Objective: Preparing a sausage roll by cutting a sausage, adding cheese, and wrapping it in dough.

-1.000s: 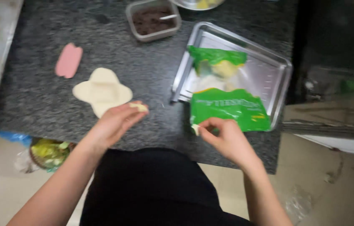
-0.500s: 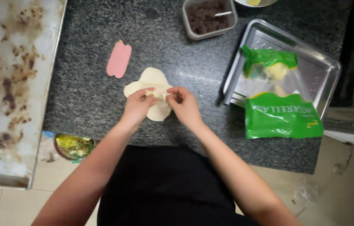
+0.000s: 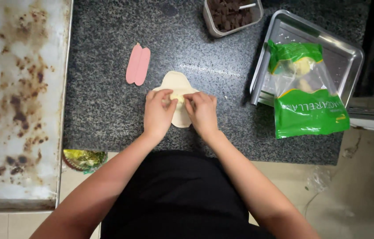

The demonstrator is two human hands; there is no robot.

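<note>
At the bottom of the frame, nearest the camera, a black garment fills the centre, and both bare forearms reach up from it toward the middle of the picture. Pale floor tiles show either side, with a crumpled yellow-green wrapper (image 3: 84,158) at lower left under the counter edge.

The left hand (image 3: 159,111) and the right hand (image 3: 202,111) meet at the centre on a flat piece of pale dough (image 3: 176,84) lying on the dark speckled stone counter (image 3: 103,106). Both sets of fingers are curled and pinching at a small yellowish lump of filling (image 3: 177,96) on the dough; how firmly they grip it cannot be told.

Just up and left of the dough lie two pink sausage halves (image 3: 138,64), side by side and touching. At the right, a metal tray (image 3: 346,53) holds a green and clear plastic bag (image 3: 306,95) whose lower end hangs over the tray's edge onto the counter. At the top centre stands a clear tub of dark brown bits (image 3: 231,15). A stained, scorched baking sheet (image 3: 17,102) fills the left side.

Half a second ago the hands were already together on the dough; a second ago the right hand was at the green bag and the left held a small pale bit.
</note>
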